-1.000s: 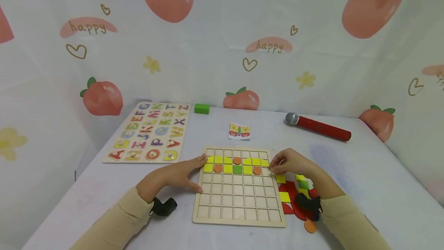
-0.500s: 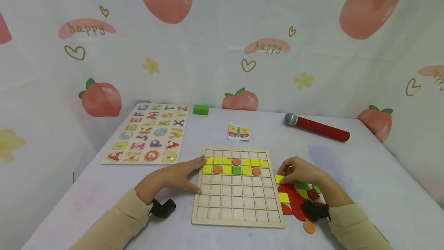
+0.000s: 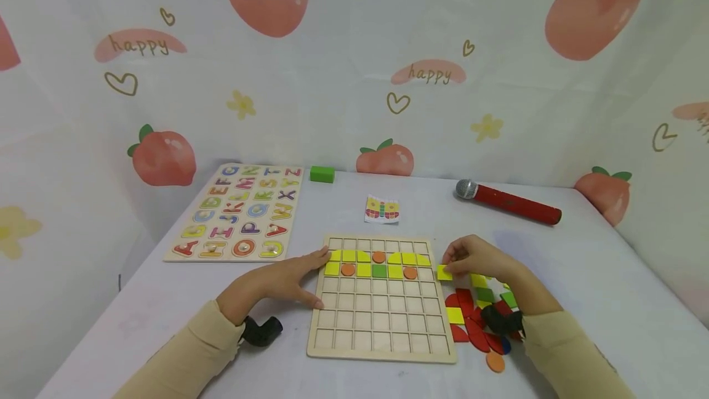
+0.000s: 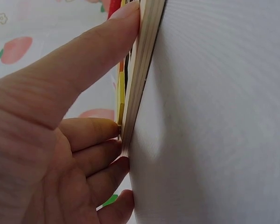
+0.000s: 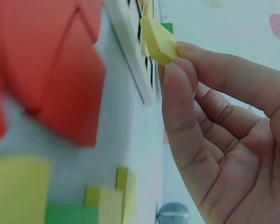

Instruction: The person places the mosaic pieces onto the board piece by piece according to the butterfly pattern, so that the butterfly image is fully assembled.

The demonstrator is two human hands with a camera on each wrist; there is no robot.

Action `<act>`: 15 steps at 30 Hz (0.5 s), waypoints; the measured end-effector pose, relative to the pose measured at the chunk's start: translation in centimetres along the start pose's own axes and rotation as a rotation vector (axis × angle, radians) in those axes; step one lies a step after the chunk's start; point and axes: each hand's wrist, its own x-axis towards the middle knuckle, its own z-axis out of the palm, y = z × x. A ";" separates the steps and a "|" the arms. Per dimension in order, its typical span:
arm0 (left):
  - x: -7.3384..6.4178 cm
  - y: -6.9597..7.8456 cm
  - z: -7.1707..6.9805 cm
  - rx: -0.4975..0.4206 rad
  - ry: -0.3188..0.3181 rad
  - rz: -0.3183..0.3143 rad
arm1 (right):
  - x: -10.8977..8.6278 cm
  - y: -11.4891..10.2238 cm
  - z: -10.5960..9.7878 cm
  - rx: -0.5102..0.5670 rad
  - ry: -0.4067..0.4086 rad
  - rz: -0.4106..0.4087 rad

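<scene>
A wooden grid board [image 3: 382, 300] lies on the table, with yellow tiles, orange discs and a green square [image 3: 379, 271] set in two of its upper rows. My right hand [image 3: 482, 257] pinches a yellow square tile [image 3: 445, 273] between thumb and fingertip, just off the board's right edge. In the right wrist view that yellow tile [image 5: 157, 42] is tilted near the board's rim. My left hand [image 3: 288, 276] rests at the left edge of the board, thumb and fingers spread; its thumb [image 4: 98, 46] touches the board's side in the left wrist view.
Loose red, yellow and green tiles [image 3: 476, 325] lie right of the board, an orange disc [image 3: 495, 362] nearest me. Behind stand a picture card [image 3: 382, 209], a green block [image 3: 322, 174] and a red microphone [image 3: 509, 202]. An alphabet puzzle board [image 3: 238, 214] lies back left.
My right hand has gone from the board's right edge to the loose tiles, taken a yellow square tile, and risen slightly back toward the board. The left hand stays in place.
</scene>
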 end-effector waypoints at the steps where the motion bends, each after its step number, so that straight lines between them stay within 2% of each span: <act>1: 0.0 0.0 0.0 -0.002 0.003 0.005 | 0.2 -0.2 0.0 0.008 -0.004 -0.008; 8: 0.1 -0.1 0.1 -0.004 0.002 0.009 | 1.3 -0.9 0.9 0.053 -0.051 -0.032; 15: 0.0 -0.1 0.1 -0.009 0.004 0.025 | 1.5 -1.3 1.4 -0.005 -0.021 -0.031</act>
